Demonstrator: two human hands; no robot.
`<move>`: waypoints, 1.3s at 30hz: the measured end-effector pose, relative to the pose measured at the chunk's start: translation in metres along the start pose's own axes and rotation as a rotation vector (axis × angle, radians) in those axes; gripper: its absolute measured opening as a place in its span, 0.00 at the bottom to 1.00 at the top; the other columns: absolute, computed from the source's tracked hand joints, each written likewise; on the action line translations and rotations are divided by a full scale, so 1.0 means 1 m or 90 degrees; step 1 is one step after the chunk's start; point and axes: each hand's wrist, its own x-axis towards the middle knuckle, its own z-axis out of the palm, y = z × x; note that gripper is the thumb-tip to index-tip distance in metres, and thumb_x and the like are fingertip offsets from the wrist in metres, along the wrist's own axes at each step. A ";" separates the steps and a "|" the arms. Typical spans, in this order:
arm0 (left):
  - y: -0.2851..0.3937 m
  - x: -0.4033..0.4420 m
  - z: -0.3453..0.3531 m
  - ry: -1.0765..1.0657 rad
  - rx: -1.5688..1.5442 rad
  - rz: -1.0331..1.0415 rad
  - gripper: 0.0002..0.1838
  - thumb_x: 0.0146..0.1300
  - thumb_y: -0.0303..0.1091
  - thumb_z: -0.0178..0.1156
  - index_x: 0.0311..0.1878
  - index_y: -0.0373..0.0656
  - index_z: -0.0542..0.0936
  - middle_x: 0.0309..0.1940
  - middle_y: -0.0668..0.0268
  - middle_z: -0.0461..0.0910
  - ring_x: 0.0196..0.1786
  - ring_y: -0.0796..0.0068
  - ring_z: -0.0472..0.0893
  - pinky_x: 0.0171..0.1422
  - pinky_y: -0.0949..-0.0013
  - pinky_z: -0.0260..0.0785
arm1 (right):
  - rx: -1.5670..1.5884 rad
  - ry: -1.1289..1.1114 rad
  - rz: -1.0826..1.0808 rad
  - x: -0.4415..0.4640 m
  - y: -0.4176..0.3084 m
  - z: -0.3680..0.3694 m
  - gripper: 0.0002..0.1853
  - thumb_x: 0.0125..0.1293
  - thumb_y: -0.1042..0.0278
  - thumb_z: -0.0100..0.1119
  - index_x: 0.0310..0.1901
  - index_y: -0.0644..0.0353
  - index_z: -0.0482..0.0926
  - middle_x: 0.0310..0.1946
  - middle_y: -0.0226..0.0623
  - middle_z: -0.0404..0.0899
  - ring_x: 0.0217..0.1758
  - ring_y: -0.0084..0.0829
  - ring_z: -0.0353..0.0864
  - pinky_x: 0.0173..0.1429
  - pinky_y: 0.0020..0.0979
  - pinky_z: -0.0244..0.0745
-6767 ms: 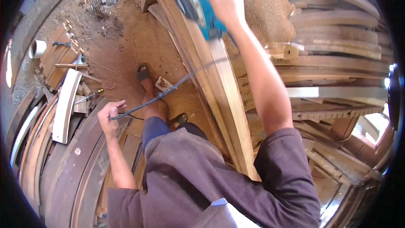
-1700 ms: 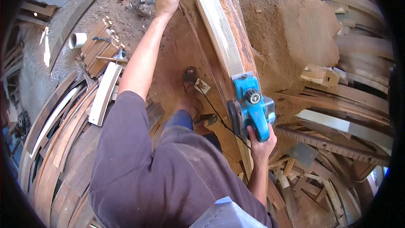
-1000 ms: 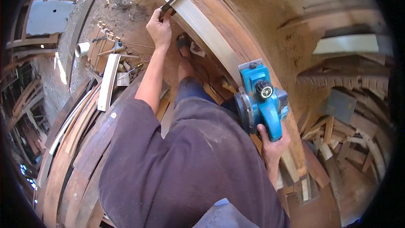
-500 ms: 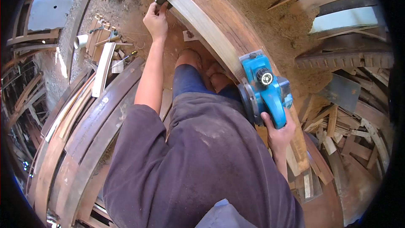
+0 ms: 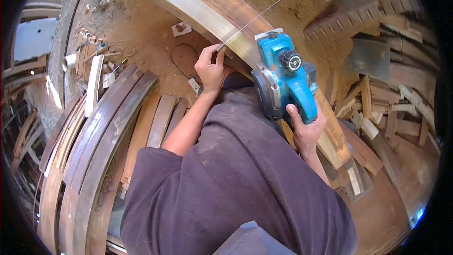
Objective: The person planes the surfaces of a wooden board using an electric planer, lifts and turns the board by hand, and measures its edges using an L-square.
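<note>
A blue electric planer (image 5: 283,73) rests on a long, thick wooden beam (image 5: 198,14), on its near part. My right hand (image 5: 309,127) is wrapped round the planer's rear handle, thumb on the near side. In a pinch, my left hand (image 5: 211,70) holds the near end of a thin metal square (image 5: 255,20), whose blade lies across the pale upper face of the beam. The beam's pale strip runs beside a browner, rougher strip. The planer hides the beam under it.
Curved boards (image 5: 106,123) are stacked at the left. Scrap wood (image 5: 373,113) and a grey sheet (image 5: 368,59) lie at the right. A white cup-like container (image 5: 69,62) stands at the upper left. A cord (image 5: 177,61) loops on the dusty ground.
My left hand has moved the square along the beam towards the planer, which my right hand still holds. The view has shifted, and a cord on the ground now shows.
</note>
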 end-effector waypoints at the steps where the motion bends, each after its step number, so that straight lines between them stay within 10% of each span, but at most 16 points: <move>1: 0.005 -0.012 0.007 -0.010 -0.006 0.011 0.08 0.69 0.28 0.73 0.48 0.36 0.89 0.42 0.55 0.91 0.44 0.64 0.90 0.52 0.64 0.81 | 0.007 0.014 -0.003 -0.012 0.014 -0.017 0.18 0.67 0.64 0.83 0.50 0.66 0.87 0.39 0.28 0.85 0.43 0.22 0.80 0.51 0.28 0.76; 9: -0.021 -0.027 0.018 0.005 0.252 0.112 0.12 0.69 0.33 0.76 0.49 0.34 0.89 0.33 0.58 0.90 0.38 0.72 0.88 0.46 0.66 0.78 | 0.017 0.175 0.018 -0.142 0.150 -0.157 0.20 0.70 0.60 0.81 0.52 0.67 0.87 0.33 0.26 0.82 0.35 0.19 0.78 0.42 0.25 0.74; 14: -0.014 -0.038 0.035 0.069 0.067 0.085 0.15 0.70 0.38 0.77 0.48 0.34 0.89 0.34 0.62 0.92 0.35 0.77 0.87 0.42 0.68 0.78 | 0.058 0.207 0.074 -0.202 0.190 -0.227 0.20 0.70 0.61 0.80 0.54 0.66 0.85 0.27 0.25 0.79 0.23 0.16 0.72 0.27 0.24 0.66; 19: 0.040 -0.185 0.086 0.030 0.262 0.148 0.14 0.71 0.38 0.75 0.47 0.35 0.88 0.32 0.57 0.90 0.32 0.64 0.87 0.43 0.61 0.79 | 0.066 0.251 0.088 -0.250 0.221 -0.298 0.17 0.71 0.61 0.79 0.51 0.65 0.85 0.27 0.25 0.79 0.23 0.17 0.73 0.28 0.24 0.68; 26: 0.111 -0.457 0.182 -0.079 -0.040 0.051 0.09 0.70 0.29 0.74 0.47 0.34 0.88 0.38 0.55 0.89 0.39 0.60 0.88 0.49 0.61 0.80 | 0.079 0.283 0.080 -0.293 0.288 -0.394 0.24 0.69 0.57 0.82 0.54 0.65 0.84 0.29 0.27 0.80 0.24 0.17 0.75 0.29 0.24 0.70; 35: 0.100 -0.498 0.184 0.049 0.210 0.128 0.15 0.73 0.37 0.74 0.39 0.34 0.84 0.23 0.66 0.79 0.27 0.75 0.69 0.32 0.65 0.65 | 0.026 0.253 -0.020 -0.366 0.447 -0.566 0.21 0.69 0.64 0.82 0.56 0.66 0.84 0.31 0.28 0.81 0.26 0.16 0.74 0.30 0.22 0.67; 39: 0.122 -0.538 0.192 0.044 0.119 0.122 0.15 0.75 0.37 0.73 0.38 0.34 0.84 0.29 0.67 0.86 0.33 0.80 0.77 0.40 0.68 0.73 | -0.043 0.260 -0.035 -0.391 0.473 -0.627 0.18 0.69 0.63 0.81 0.52 0.63 0.85 0.30 0.25 0.80 0.27 0.16 0.73 0.31 0.23 0.66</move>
